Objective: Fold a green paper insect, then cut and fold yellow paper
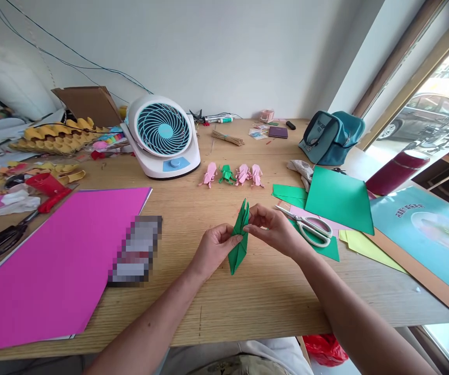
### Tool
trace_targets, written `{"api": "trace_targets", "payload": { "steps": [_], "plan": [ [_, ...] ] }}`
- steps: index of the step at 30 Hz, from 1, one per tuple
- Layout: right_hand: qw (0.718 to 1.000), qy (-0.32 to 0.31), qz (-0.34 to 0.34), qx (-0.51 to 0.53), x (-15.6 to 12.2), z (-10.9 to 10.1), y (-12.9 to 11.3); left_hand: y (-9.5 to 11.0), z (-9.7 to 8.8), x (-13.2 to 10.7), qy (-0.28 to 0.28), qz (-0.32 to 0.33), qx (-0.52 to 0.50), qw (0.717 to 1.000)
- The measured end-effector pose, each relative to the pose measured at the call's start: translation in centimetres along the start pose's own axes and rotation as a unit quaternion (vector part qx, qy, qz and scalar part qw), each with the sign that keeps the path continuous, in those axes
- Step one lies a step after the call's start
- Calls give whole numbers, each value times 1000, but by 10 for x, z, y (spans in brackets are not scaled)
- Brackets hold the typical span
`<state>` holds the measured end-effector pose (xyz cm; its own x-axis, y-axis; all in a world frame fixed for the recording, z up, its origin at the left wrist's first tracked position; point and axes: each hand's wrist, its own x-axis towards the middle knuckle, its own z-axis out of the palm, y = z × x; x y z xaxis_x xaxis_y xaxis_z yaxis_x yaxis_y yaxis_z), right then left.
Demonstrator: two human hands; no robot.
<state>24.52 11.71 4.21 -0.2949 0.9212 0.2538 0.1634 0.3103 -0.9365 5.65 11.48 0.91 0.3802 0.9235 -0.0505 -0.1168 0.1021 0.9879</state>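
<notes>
A narrow folded piece of green paper (239, 245) stands slightly tilted over the wooden table (224, 302), held between both hands. My left hand (214, 247) pinches its left edge at mid-height with fingers closed. My right hand (274, 226) pinches the upper right edge, fingers also closed. Behind them lies a row of small folded paper figures: three pink ones (243, 174) and a green one (226, 174).
White-handled scissors (310, 226) lie on green paper sheets (339, 198) to the right. A large pink sheet (60, 260) covers the left. A white desk fan (164, 136), teal bag (331, 135), dark red bottle (396, 172), black scissors (1, 239) and craft scraps stand around.
</notes>
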Motion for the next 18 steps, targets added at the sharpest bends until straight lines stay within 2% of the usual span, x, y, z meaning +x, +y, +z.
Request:
{"api": "trace_targets", "payload": {
  "steps": [3, 7, 11, 14, 18],
  "plan": [
    [1000, -20, 6, 7, -1, -2, 1, 1, 0, -1, 4, -13, -6, 1000],
    [1000, -8, 19, 20, -3, -2, 5, 3, 1, -2, 15, -19, -8, 1000],
    [996, 1, 10, 88, -3, 0, 6, 7, 3, -3, 25, -13, -24, 999],
    [991, -30, 1, 132, -2, 1, 4, 8, 3, -4, 18, -13, -29, 999],
    [996, -63, 9, 70, -3, -3, 7, 5, 0, -4, 31, 7, 11, 999]
  ]
}}
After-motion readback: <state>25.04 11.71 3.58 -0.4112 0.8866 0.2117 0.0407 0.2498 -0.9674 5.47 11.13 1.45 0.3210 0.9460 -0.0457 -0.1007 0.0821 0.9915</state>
